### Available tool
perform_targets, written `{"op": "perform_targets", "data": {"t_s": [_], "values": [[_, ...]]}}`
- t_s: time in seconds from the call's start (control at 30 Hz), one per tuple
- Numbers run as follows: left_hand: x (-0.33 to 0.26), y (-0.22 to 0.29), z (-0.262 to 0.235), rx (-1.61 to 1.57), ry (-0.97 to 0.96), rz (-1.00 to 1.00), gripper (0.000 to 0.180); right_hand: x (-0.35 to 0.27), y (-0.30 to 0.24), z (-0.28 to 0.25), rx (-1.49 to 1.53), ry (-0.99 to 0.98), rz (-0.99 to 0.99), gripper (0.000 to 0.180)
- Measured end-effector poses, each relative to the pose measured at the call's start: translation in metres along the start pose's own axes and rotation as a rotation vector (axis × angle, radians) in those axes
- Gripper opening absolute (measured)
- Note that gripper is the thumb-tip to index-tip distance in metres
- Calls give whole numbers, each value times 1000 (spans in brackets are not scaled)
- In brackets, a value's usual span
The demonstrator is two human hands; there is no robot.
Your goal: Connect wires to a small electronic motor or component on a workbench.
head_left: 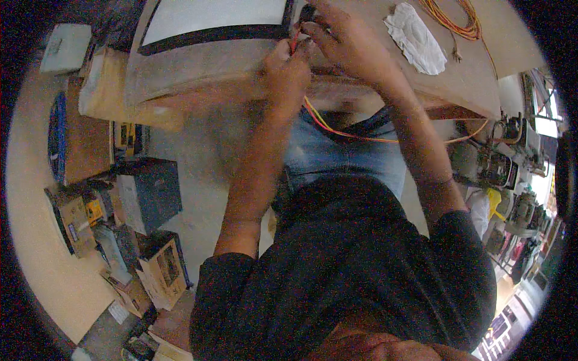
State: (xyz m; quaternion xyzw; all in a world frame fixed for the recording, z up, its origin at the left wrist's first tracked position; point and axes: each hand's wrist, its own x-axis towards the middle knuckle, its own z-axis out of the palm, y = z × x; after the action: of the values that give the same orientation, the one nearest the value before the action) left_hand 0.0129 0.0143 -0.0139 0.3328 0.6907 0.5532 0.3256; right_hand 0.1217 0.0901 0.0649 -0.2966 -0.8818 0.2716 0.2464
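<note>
My left hand [288, 69] is closed around red and yellow wires [328, 127] at the table's near edge, with a short red end showing above its fingers. Close beside it, my right hand [346, 42] bends its fingers over a small dark object [307, 13] whose kind I cannot make out. The fingertips of both hands nearly meet at the red wire end. Below the hands, the wires hang across my lap and curve off to the right.
A white panel with a black border [220, 21] lies on the table [198, 75] at the left. To the right are a crumpled white cloth [415, 39] and an orange cable coil [460, 24]. Boxes [150, 192] stand on the left; machines [497, 162] line the right.
</note>
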Motion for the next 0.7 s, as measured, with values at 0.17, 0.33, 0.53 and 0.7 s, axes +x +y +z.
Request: {"op": "perform_targets", "data": {"t_s": [0.17,0.33,0.53,0.7], "values": [[20,-12,13,-137,140,81,19,-49,-1,44,450,279,59,57],[3,23,5,-708,-85,-137,15,-71,14,35,1028,134,233,58],[4,13,-19,-566,-461,-62,19,-46,32,22,837,-81,360,56],[12,14,-27,-227,-474,72,21,4,65,16,828,-10,79,48]]}}
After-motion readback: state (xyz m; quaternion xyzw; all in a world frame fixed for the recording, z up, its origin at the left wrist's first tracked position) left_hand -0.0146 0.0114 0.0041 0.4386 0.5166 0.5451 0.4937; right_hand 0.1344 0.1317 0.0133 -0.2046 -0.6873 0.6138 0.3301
